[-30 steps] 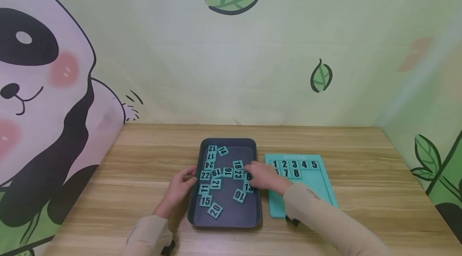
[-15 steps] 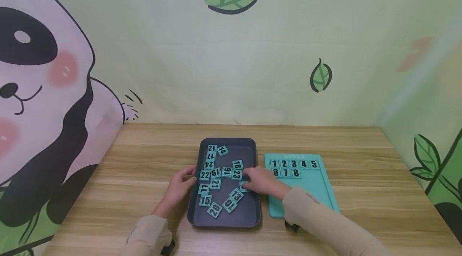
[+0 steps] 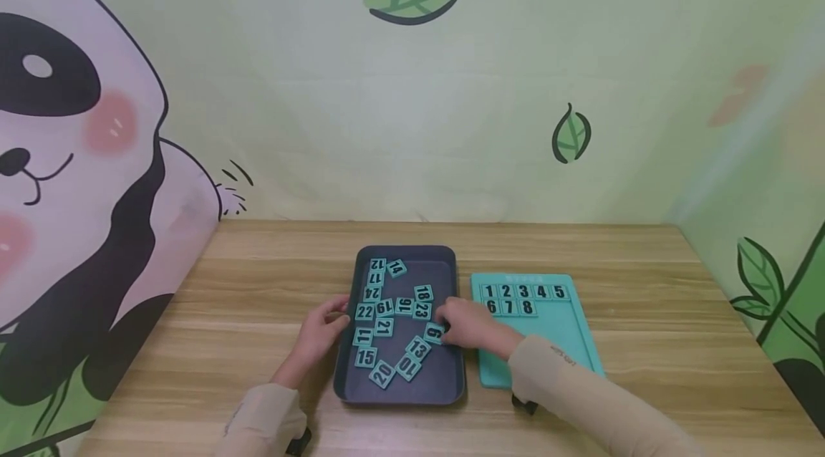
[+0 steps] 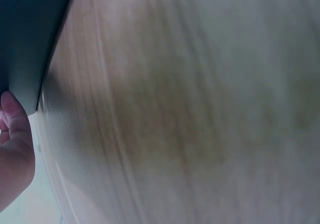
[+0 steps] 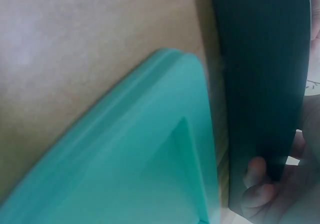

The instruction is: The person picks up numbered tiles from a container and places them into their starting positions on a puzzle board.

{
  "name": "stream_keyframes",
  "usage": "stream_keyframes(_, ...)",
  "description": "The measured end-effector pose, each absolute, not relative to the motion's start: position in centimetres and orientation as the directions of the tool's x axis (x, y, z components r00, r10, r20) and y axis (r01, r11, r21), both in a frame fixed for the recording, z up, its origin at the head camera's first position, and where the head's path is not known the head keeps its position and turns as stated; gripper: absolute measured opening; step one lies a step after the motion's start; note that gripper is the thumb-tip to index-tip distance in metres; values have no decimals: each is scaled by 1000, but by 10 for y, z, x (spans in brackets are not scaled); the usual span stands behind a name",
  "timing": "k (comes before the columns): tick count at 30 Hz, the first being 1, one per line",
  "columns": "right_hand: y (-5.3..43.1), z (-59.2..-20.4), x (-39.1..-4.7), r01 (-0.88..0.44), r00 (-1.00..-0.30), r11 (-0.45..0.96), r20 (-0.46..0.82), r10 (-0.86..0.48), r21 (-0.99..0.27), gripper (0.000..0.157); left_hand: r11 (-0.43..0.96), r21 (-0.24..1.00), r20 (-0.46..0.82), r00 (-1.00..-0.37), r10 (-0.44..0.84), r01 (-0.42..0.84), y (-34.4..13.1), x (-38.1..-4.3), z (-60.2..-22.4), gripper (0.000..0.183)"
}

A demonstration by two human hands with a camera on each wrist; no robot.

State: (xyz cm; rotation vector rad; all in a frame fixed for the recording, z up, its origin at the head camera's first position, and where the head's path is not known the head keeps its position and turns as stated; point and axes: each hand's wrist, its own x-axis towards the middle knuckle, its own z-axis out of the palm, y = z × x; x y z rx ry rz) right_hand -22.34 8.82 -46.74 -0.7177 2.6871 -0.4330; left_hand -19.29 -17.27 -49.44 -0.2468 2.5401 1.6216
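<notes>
A dark blue tray (image 3: 402,389) on the table holds loose teal number tiles with black numerals, among them tile 20 (image 3: 383,374) and tile 13 (image 3: 418,348). My left hand (image 3: 320,335) touches the tray's left side from outside, its thumb (image 4: 15,114) against the wall in the left wrist view. At the right rim, my right hand (image 3: 473,323) reaches in and pinches a number tile (image 3: 433,333) whose turned numeral looks like 6 or 9. Some of its fingers curl down outside the tray wall (image 5: 260,84) in the right wrist view.
A teal number board (image 3: 548,349) lies just right of the tray, with tiles 1 to 5 in its top row and 6, 7, 8 below. My right forearm crosses its lower part. Behind the wooden table (image 3: 271,256) stands a wall with panda and leaf drawings.
My right hand has drawn its tile down along the tray's right side and turned it. Tiles 13 and 10 have shifted left and downward. The left hand has stayed in place.
</notes>
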Motion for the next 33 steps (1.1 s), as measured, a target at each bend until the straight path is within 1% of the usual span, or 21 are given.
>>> stream_keyframes(2,88,-469,-223,-428,-820,829,-230,-523,-360,19,417,886,-191,-979,-75,-205,-173,-193,-495,37)
stream_keyframes(4,88,-470,-222,-427,-822,830,-229,-522,-360,21,421,884,-190,-979,-75,-204,-173,-193,-495,37)
stream_keyframes(10,89,-471,-218,-440,-814,809,-206,-543,-390,43,422,885,-182,-980,-79,-199,-173,-194,-496,38)
stream_keyframes(12,89,-471,-217,-443,-807,799,-207,-553,-407,46,424,885,-176,-981,-81,-194,-173,-194,-497,38)
stream_keyframes(24,92,-475,-212,-418,-808,768,-187,-558,-485,34,428,883,-179,-981,-76,-194,-173,-194,-499,37)
stream_keyframes(33,91,-478,-211,-420,-800,776,-211,-561,-470,36,431,882,-173,-981,-83,-192,-172,-194,-497,38)
